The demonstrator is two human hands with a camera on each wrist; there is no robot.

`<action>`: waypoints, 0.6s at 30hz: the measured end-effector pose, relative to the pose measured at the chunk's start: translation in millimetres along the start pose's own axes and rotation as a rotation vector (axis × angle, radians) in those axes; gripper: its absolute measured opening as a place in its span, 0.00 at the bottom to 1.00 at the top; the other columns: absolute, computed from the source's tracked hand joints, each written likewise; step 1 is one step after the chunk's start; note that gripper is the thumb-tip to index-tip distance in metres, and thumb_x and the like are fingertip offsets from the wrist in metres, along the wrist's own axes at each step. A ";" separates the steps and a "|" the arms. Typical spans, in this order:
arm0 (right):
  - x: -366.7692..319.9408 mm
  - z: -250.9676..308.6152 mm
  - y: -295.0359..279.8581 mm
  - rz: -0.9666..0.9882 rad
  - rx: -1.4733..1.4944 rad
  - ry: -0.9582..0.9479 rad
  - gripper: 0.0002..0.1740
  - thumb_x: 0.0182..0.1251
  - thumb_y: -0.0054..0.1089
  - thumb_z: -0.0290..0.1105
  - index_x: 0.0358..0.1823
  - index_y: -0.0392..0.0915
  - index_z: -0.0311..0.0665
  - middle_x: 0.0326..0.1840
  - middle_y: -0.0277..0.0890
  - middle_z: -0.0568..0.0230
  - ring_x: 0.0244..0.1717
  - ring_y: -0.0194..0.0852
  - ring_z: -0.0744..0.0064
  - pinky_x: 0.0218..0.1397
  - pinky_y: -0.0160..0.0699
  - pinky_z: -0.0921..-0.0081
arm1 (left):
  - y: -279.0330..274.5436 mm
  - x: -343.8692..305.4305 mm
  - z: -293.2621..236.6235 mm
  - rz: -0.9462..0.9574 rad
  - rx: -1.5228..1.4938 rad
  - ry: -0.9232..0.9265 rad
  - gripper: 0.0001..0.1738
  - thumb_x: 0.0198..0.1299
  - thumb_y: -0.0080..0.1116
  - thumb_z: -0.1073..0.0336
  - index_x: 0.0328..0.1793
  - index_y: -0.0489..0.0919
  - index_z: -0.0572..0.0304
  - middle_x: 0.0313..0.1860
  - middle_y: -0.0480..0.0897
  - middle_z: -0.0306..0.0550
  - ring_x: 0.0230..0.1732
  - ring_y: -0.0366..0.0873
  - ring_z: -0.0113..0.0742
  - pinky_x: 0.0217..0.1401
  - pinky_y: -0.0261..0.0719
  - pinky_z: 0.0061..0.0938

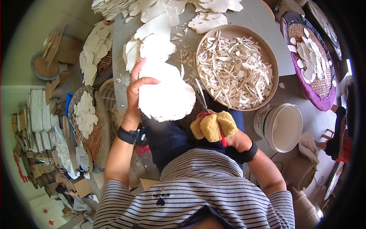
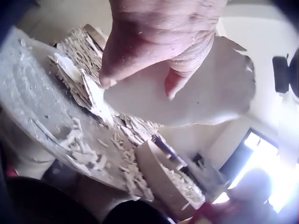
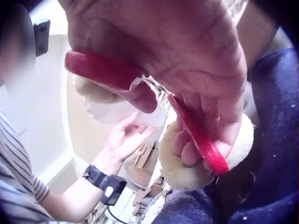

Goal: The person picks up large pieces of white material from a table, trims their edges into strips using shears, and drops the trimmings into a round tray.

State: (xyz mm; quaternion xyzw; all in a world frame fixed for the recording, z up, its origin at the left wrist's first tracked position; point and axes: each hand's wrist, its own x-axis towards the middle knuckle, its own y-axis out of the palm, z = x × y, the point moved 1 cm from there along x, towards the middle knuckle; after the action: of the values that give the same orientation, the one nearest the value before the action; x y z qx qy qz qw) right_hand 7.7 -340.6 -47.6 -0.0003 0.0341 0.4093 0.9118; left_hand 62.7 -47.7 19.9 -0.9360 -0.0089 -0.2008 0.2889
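So your left hand (image 1: 135, 89) has the big white sheet (image 1: 167, 95) held up over your lap. The thumb is curled onto the near face at its left edge, the index finger sticks straight up along that edge, and the other fingers are tucked behind it. That makes it a pinch, not a flat palm. The left wrist view (image 2: 159, 37) shows the same thing: thumb and one fingertip pressing on the sheet (image 2: 210, 93), which runs out well past the fingers to a ragged far edge.

Your right hand (image 1: 217, 128) is wrapped round the scissors (image 1: 201, 93), with the fingers curled through the red handles (image 3: 196, 130), which are padded with yellow fleece (image 3: 187, 172). The blades stick up and away from those fingers, right by the sheet's lower right edge. I can't tell if the blades are parted or actually touching the sheet.

Just past the blade tips is the round tray (image 1: 275, 72), full of thin white strips (image 1: 232, 68). It sits on the grey table (image 1: 259, 19), and more whole sheets are stacked beyond your left fingertips (image 1: 152, 42). A white bucket (image 1: 284, 128) stands on the floor just outside your right wrist. A purple-rimmed woven tray (image 1: 324, 101) with a few white pieces lies farther out on that side. Outside your left forearm there's a woven basket (image 1: 95, 141) holding more white pieces.
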 end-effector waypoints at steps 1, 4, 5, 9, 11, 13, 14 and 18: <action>-0.6 2.3 -0.4 -0.001 0.006 -0.031 0.36 0.56 0.67 0.36 0.65 0.61 0.36 0.64 0.64 0.57 0.63 0.63 0.65 0.69 0.56 0.70 | 0.8 3.2 -0.9 -0.009 -0.007 -0.030 0.03 0.45 0.67 0.67 0.29 0.84 0.50 0.71 0.60 0.49 0.75 0.46 0.50 0.74 0.46 0.39; 1.8 17.2 -3.1 0.029 -0.055 -0.066 0.38 0.54 0.69 0.38 0.64 0.62 0.35 0.63 0.66 0.56 0.63 0.63 0.64 0.68 0.57 0.70 | 0.9 8.0 0.7 -0.010 -0.029 0.012 0.05 0.43 0.68 0.68 0.28 0.84 0.49 0.72 0.60 0.49 0.76 0.45 0.49 0.74 0.46 0.39; 2.4 18.2 -4.0 0.047 -0.060 -0.055 0.38 0.54 0.69 0.38 0.64 0.62 0.35 0.63 0.66 0.56 0.63 0.63 0.64 0.68 0.57 0.70 | 1.7 9.4 -0.4 0.000 -0.024 0.019 0.05 0.43 0.68 0.69 0.28 0.84 0.48 0.72 0.60 0.48 0.76 0.45 0.48 0.75 0.46 0.39; 2.2 19.9 -6.6 0.015 -0.055 -0.017 0.40 0.54 0.69 0.38 0.66 0.59 0.34 0.62 0.66 0.55 0.62 0.64 0.63 0.67 0.58 0.70 | 2.7 13.8 -9.8 0.055 0.021 0.049 0.06 0.42 0.68 0.70 0.27 0.84 0.46 0.72 0.60 0.45 0.76 0.44 0.48 0.75 0.46 0.38; 6.0 30.4 -7.9 -0.021 -0.064 -0.128 0.26 0.55 0.63 0.31 0.55 0.65 0.34 0.50 0.70 0.55 0.52 0.69 0.58 0.56 0.66 0.70 | 5.2 15.8 -11.3 0.078 0.027 0.057 0.07 0.42 0.68 0.70 0.27 0.84 0.46 0.72 0.61 0.44 0.76 0.44 0.47 0.75 0.46 0.38; 5.9 32.9 -7.0 -0.057 -0.075 -0.194 0.19 0.56 0.59 0.27 0.50 0.68 0.33 0.44 0.72 0.55 0.46 0.71 0.56 0.51 0.70 0.70 | 6.6 16.7 -10.8 0.083 0.015 0.055 0.07 0.42 0.67 0.71 0.27 0.84 0.45 0.72 0.61 0.44 0.76 0.44 0.47 0.75 0.46 0.38; 4.7 32.3 -8.0 -0.074 -0.084 -0.206 0.19 0.56 0.59 0.27 0.50 0.68 0.33 0.43 0.72 0.55 0.45 0.72 0.56 0.50 0.70 0.70 | 7.5 18.2 -10.7 0.088 0.000 0.050 0.06 0.42 0.67 0.71 0.27 0.84 0.45 0.72 0.61 0.44 0.76 0.44 0.47 0.75 0.46 0.38; -0.7 42.1 -10.5 -0.052 -0.171 -0.136 0.20 0.57 0.59 0.27 0.50 0.67 0.31 0.44 0.72 0.54 0.45 0.72 0.56 0.51 0.70 0.70 | 9.8 21.2 -8.0 0.098 -0.059 0.028 0.05 0.43 0.67 0.70 0.26 0.84 0.46 0.71 0.61 0.44 0.76 0.44 0.46 0.75 0.46 0.38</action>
State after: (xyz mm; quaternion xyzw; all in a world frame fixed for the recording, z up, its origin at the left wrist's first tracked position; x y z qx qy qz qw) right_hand 17.7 -346.8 -5.9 -0.0511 -0.0631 0.3859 0.9190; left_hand 80.5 -62.4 28.8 -0.9406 0.0470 -0.1994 0.2707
